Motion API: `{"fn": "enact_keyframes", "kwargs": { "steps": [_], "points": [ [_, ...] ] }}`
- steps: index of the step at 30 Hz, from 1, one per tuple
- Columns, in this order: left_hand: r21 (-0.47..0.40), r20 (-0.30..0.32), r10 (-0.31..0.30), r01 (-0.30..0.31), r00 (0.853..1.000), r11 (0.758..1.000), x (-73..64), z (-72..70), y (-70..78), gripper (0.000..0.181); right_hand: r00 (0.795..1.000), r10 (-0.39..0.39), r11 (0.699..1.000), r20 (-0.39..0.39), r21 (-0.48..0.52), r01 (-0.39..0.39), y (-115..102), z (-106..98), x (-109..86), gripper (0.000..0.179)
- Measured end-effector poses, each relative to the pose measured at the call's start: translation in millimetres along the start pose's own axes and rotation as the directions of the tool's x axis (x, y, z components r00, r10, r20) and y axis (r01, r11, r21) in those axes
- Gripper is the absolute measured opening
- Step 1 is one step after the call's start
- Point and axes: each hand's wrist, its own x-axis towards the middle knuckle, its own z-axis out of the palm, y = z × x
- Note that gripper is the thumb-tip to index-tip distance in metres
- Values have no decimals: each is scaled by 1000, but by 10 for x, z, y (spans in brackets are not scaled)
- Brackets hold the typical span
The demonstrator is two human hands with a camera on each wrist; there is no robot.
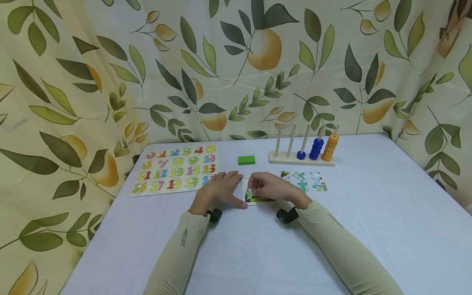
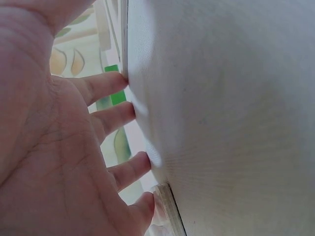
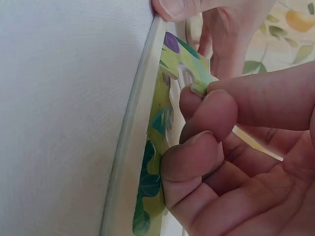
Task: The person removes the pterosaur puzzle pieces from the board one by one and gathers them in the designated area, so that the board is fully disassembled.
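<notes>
A small jigsaw puzzle in a white-rimmed tray (image 1: pixel 244 192) lies on the table, with green pieces along its near side. My right hand (image 1: pixel 271 186) is over the tray, and in the right wrist view it pinches a green puzzle piece (image 3: pixel 199 88) between thumb and fingers, low over the pieces laid there. My left hand (image 1: pixel 221 190) is spread at the tray's left side, its thumb at the near left corner. Straight, parted fingers (image 2: pixel 110 120) rest their tips on the table in the left wrist view. Loose puzzle pieces (image 1: pixel 303 187) lie right of the tray.
A number puzzle board (image 1: pixel 167 164) lies at the left, its near right corner close by my left hand. Behind the tray is a green block (image 1: pixel 246 160). A wooden peg stand (image 1: pixel 287 158) with blue and orange beads stands at the back right, before a patterned curtain (image 1: pixel 236 94).
</notes>
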Motion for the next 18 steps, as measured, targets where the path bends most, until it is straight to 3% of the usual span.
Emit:
{"fn": "enact_keyframes", "kwargs": {
  "steps": [8,18],
  "points": [
    [-4,1,-3,3,1000,1000,6,0,23,107,998,41,994,-44,105,-36,3,-39,-46,9],
    [-1,0,-16,16,1000,1000,8,18,17,108,989,103,990,-111,110,-91,29,-203,-187,9]
  ]
}}
